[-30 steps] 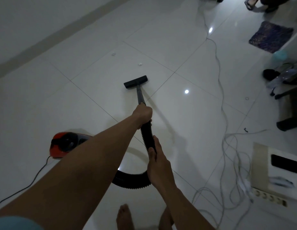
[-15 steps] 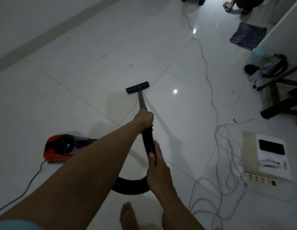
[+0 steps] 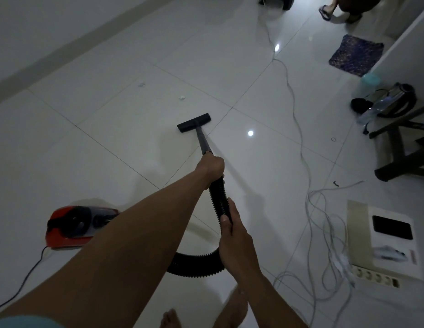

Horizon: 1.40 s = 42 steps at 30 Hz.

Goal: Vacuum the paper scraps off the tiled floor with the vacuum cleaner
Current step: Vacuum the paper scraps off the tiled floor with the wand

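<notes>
**Hands.** My left hand (image 3: 211,168) is wrapped round the top of the wand (image 3: 201,142), where the rigid tube meets the hose (image 3: 218,200). My right hand (image 3: 232,235) grips the hose lower down, thumb laid along the ribs. Both are closed on the vacuum cleaner, and neither is free.

**Location.** The floor head (image 3: 194,122) sits flat on the tiled floor (image 3: 99,150) at twelve o'clock from my hands, just beside a grout line. The red canister (image 3: 76,226) rests at eight o'clock, joined by the hose looping under my left forearm. Two paper scraps lie on the tiles. The nearer scrap (image 3: 182,97) is at eleven o'clock from the floor head and apart from it. The farther scrap (image 3: 141,85) is beyond that, at ten o'clock.

**Handling, in my judgement.** The wand is slim and stiff, and it should steer the head well from the forward grip. The hose is corrugated, soft and springy, so it offers purchase but no steering. The scraps look small, crumpled and light. Suction should lift them, though a fast push could scatter them. The glossy tiles are smooth and should let the head slide.

**Hazard.** Loose white cables (image 3: 324,221) lie at three o'clock, well apart from the head.
</notes>
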{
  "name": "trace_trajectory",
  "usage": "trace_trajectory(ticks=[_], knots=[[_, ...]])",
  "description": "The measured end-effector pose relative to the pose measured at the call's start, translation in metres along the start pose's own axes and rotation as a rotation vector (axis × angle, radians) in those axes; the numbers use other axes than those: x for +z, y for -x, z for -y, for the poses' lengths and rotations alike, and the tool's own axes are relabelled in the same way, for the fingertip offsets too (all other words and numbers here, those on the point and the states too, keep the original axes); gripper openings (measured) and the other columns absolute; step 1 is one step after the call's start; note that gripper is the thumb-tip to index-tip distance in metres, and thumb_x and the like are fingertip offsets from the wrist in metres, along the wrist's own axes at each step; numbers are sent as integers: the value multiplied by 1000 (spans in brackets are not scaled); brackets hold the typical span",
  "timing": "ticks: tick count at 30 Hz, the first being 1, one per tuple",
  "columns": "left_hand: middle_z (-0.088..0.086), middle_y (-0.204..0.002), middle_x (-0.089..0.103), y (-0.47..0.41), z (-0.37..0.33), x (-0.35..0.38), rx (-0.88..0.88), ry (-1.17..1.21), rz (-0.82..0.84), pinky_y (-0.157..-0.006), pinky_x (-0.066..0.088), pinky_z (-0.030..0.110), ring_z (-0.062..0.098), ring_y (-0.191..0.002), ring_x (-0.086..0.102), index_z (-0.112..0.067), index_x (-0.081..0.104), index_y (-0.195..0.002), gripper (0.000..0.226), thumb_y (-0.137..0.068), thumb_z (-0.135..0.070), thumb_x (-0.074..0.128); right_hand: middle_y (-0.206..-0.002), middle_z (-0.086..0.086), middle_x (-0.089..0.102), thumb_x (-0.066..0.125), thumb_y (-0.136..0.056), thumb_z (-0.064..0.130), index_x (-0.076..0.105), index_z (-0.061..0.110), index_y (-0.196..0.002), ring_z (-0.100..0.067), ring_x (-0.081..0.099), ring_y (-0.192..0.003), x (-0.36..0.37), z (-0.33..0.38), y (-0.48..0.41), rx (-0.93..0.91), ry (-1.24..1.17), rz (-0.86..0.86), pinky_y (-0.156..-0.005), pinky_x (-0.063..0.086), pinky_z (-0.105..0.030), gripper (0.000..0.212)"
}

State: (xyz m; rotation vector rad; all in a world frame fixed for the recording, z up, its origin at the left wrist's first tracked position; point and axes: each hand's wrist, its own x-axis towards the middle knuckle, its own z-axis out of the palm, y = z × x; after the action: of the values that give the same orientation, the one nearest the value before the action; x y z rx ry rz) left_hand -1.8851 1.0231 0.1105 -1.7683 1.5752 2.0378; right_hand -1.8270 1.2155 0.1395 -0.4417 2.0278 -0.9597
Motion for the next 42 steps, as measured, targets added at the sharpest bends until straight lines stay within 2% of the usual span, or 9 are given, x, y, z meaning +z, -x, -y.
trace_trajectory(ticks=[2,4,8,12,17,21,32,39,42], knots=[[11,-90,53,-14,-14,6,2,14,-18,-88,57,47,23,-75,58,-18,23,-152,60,-95,-10,40,-144,21,43,24,-107,43,11,50,-154,15,46,-73,-11,4,-20,-11,1,20,-57,37,-1,49],[12,-88,53,-28,-27,15,-5,38,-39,-87,57,46,22,-72,57,-15,28,-148,54,-96,-8,40,-128,26,43,25,-108,42,12,50,-154,13,47,-69,-25,8,-39,-17,-2,35,-57,39,0,48],[13,-84,53,-55,-55,35,-6,109,-71,-75,57,40,21,-66,55,-11,33,-143,48,-96,-7,41,-104,24,44,26,-108,40,15,49,-154,9,47,-64,-54,14,-81,-46,26,34,-53,39,-2,48],[12,-85,52,-81,-72,42,-7,140,-90,-74,57,40,21,-67,56,-13,29,-147,52,-97,-8,40,-107,24,43,26,-108,39,15,47,-155,10,47,-62,-68,23,-115,-45,34,69,-55,38,1,48],[9,-87,54,-114,-99,39,-33,190,-145,-90,57,44,22,-75,60,-28,33,-139,46,-97,-12,40,-116,23,43,26,-108,40,15,48,-154,11,48,-68,-76,39,-159,-47,50,105,-54,39,-3,48],[13,-96,57,-142,-127,28,-21,157,-170,-90,56,51,33,-98,66,-21,24,-151,62,-92,-14,41,-119,23,42,26,-108,42,15,51,-153,12,48,-70,-81,64,-196,-53,79,140,-54,38,-5,48],[11,-92,53,-204,-192,-9,-26,210,-210,-88,56,53,28,-85,61,-22,15,-156,68,-94,-9,39,-136,17,49,26,-107,43,15,50,-154,9,50,-79,-80,121,-284,-86,137,220,-61,36,-7,48],[10,-90,51,-243,-232,-36,-28,231,-245,-89,56,51,26,-81,59,-21,16,-155,66,-95,-8,38,-101,27,46,27,-108,42,15,51,-153,9,52,-70,-76,162,-336,-115,138,282,-55,39,-7,48],[8,-86,50,-254,-253,-51,-62,288,-257,-88,54,41,22,-75,56,-18,38,-139,41,-99,-9,36,-97,28,44,27,-108,41,15,48,-154,10,50,-67,-73,184,-360,-134,158,329,-53,40,-5,48]])
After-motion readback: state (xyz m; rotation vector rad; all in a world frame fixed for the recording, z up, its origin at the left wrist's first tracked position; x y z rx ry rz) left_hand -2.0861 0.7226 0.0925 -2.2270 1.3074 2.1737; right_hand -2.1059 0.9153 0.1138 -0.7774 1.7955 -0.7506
